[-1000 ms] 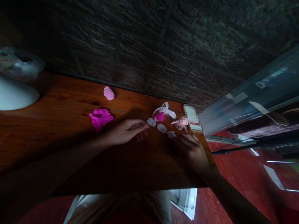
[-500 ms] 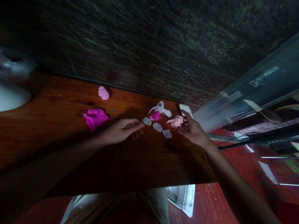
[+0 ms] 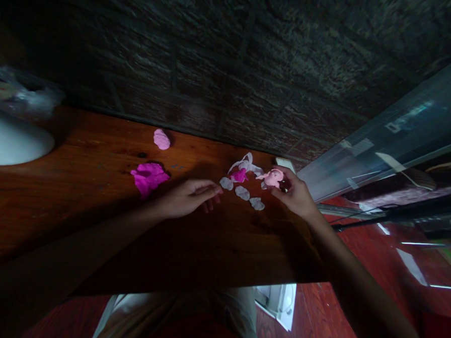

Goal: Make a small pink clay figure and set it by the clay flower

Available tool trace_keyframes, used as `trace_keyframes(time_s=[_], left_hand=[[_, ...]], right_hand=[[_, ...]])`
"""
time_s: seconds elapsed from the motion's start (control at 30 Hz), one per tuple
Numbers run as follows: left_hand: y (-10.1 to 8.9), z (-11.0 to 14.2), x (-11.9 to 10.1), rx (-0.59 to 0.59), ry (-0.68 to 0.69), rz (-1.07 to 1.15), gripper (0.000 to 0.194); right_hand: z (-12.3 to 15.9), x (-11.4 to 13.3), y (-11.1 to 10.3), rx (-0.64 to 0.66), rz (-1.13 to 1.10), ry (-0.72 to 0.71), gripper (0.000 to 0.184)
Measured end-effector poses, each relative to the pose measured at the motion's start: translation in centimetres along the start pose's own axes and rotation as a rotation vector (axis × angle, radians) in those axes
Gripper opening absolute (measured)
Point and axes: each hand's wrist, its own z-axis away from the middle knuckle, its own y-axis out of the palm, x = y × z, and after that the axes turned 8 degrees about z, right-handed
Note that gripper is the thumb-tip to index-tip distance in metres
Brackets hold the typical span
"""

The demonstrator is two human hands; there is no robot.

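Note:
My right hand [image 3: 295, 194] has its thumb and fingers round a light pink, crumpled piece that looks like modelling clay [image 3: 273, 178]. To its left lie a small magenta piece [image 3: 239, 175] and a pale, curled strip [image 3: 248, 163]. Several thin whitish petal-like flakes [image 3: 242, 192] are laid out in front of these. My left hand [image 3: 193, 197] hovers or rests low by the leftmost flake, its fingers loosely bent and apart, and nothing shows in it. Left of that hand is a flattened magenta sheet [image 3: 148, 178], with a pink lump [image 3: 161, 139] behind it.
A phone [image 3: 285, 165] lies behind my right hand, partly hidden. The wooden table [image 3: 76, 191] meets a dark brick wall [image 3: 200, 77]. A white rounded object [image 3: 15, 139] and clear plastic wrap [image 3: 32, 98] stand at the left. A glass panel [image 3: 398, 117] borders the right.
My right hand's fingers have closed round the light pink piece; before, they were more spread beside it. The left hand keeps its pose. The whole view has shifted slightly.

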Motion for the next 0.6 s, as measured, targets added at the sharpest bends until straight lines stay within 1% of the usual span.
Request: trace_keyframes(time_s=[0.13, 0.2, 0.3, 0.4, 0.53, 0.6], left_hand=[[0.0, -0.1, 0.0, 0.002, -0.008, 0.005, 0.046], [0.0, -0.1, 0.0, 0.007, -0.02, 0.003, 0.047], [0.0, -0.1, 0.0, 0.006, -0.03, 0.004, 0.048], [0.0, -0.1, 0.0, -0.004, -0.038, 0.008, 0.047], [-0.1, -0.1, 0.0, -0.01, -0.045, 0.014, 0.048], [0.0, -0.1, 0.0, -0.01, -0.047, 0.02, 0.048]], right_hand=[[0.2, -0.6, -0.1, 0.078, 0.051, -0.002, 0.057], [0.5, -1.0, -0.1, 0.081, 0.027, 0.0, 0.054], [0.7, -1.4, 0.2, 0.035, 0.039, 0.001, 0.051], [0.8, -1.4, 0.5, -0.024, 0.058, 0.01, 0.053], [0.4, -1.0, 0.7, -0.109, -0.065, 0.001, 0.055], [0.0, -0.7, 1.0, -0.115, -0.083, -0.018, 0.055]])
